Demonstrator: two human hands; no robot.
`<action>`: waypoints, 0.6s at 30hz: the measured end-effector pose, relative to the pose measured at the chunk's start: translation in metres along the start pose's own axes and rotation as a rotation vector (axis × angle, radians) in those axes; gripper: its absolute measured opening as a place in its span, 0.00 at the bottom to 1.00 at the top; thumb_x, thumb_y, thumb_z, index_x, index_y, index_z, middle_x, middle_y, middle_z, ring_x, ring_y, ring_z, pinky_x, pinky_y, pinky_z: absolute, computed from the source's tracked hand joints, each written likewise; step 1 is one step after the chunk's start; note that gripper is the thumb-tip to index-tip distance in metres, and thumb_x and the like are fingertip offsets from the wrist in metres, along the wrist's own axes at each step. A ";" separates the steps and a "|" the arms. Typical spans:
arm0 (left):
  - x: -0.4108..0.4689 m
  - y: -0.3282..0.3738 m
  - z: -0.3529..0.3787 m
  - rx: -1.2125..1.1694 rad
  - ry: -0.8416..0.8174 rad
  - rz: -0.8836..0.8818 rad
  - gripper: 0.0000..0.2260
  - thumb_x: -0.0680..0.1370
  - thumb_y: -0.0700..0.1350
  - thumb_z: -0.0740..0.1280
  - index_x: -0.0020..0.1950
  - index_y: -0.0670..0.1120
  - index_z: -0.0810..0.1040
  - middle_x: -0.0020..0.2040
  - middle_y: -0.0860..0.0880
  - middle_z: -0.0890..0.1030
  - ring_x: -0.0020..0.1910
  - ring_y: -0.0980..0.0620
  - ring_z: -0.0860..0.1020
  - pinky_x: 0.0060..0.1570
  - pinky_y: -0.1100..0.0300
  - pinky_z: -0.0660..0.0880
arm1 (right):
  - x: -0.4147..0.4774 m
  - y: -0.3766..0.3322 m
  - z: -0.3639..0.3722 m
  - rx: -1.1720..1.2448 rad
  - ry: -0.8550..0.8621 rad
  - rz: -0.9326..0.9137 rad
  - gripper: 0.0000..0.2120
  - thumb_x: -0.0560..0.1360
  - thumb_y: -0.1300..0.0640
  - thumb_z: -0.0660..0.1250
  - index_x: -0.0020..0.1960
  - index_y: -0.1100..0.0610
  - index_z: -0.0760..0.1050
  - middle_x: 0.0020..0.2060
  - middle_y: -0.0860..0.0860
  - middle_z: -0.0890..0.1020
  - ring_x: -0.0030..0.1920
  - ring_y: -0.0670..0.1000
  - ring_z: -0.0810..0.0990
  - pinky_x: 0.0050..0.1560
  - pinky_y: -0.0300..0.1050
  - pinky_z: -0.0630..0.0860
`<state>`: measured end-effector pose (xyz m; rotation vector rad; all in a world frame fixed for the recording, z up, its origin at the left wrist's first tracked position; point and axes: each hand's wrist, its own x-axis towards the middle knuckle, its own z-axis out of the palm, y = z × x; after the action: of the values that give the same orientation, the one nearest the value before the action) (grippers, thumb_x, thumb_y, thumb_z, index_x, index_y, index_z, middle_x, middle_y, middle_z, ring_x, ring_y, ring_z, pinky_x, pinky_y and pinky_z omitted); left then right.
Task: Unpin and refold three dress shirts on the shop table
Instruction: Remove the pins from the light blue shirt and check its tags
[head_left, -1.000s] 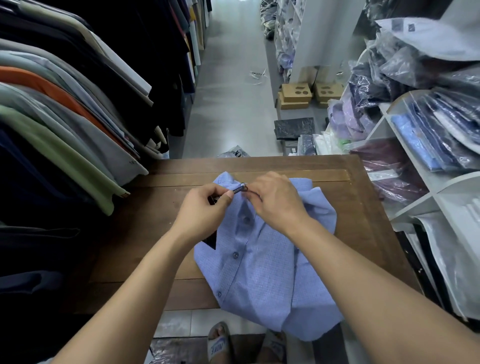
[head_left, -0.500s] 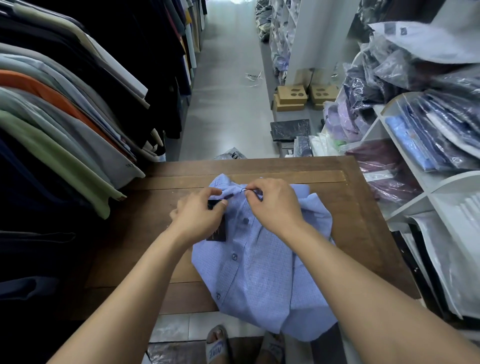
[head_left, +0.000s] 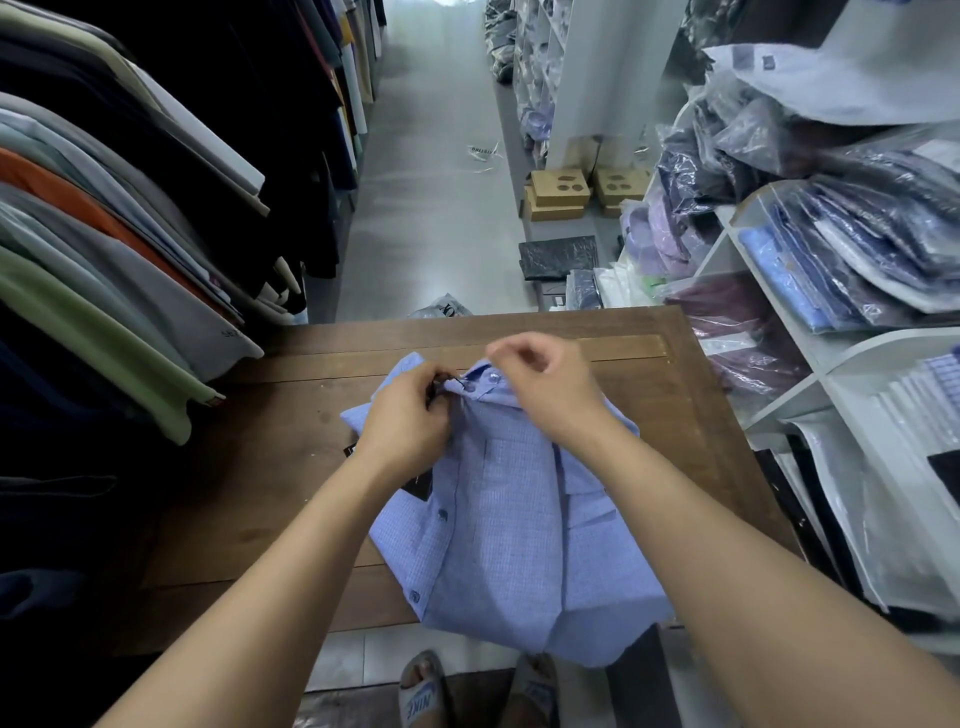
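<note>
On my feed the shirt (head_left: 509, 525) reads as thin woven cloth, pale blue with a fine check, matt and softly creased. Its buttons (head_left: 442, 514) look smooth and faintly shiny, like plastic. The table (head_left: 249, 499) is dark wood with the grain showing and a dull, scuffed finish. The hanging garments (head_left: 104, 291) look like soft matt cloth. I see glossy, crinkled clear plastic bags (head_left: 857, 249) on the shelves (head_left: 852, 358), which are smooth and white. The boxes (head_left: 558, 195) are plain brown cardboard. The floor (head_left: 431, 208) is smooth grey with a soft sheen.
</note>
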<state>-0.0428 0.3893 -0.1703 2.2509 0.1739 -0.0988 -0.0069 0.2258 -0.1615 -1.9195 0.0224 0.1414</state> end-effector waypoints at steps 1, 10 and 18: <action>0.000 0.000 -0.001 -0.028 0.008 0.002 0.10 0.82 0.39 0.62 0.48 0.54 0.78 0.41 0.54 0.82 0.41 0.51 0.80 0.36 0.68 0.71 | 0.003 0.003 -0.008 -0.019 0.110 0.033 0.06 0.78 0.52 0.68 0.48 0.50 0.84 0.43 0.41 0.85 0.46 0.39 0.82 0.52 0.36 0.77; 0.002 0.030 -0.011 -0.344 0.059 0.095 0.14 0.81 0.34 0.56 0.47 0.51 0.75 0.36 0.48 0.77 0.30 0.56 0.69 0.32 0.62 0.69 | 0.024 0.020 -0.043 -0.146 -0.027 0.496 0.24 0.80 0.37 0.60 0.67 0.52 0.71 0.55 0.51 0.78 0.44 0.55 0.80 0.35 0.44 0.75; 0.019 0.046 -0.025 -0.472 0.166 0.051 0.12 0.81 0.41 0.59 0.47 0.58 0.75 0.39 0.58 0.78 0.37 0.56 0.72 0.38 0.57 0.68 | 0.018 0.015 -0.045 0.305 -0.234 0.589 0.38 0.59 0.24 0.73 0.57 0.51 0.79 0.45 0.49 0.83 0.40 0.50 0.78 0.37 0.44 0.73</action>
<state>-0.0168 0.3819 -0.1216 1.7894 0.2050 0.1437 0.0132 0.1788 -0.1625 -1.5345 0.4295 0.7145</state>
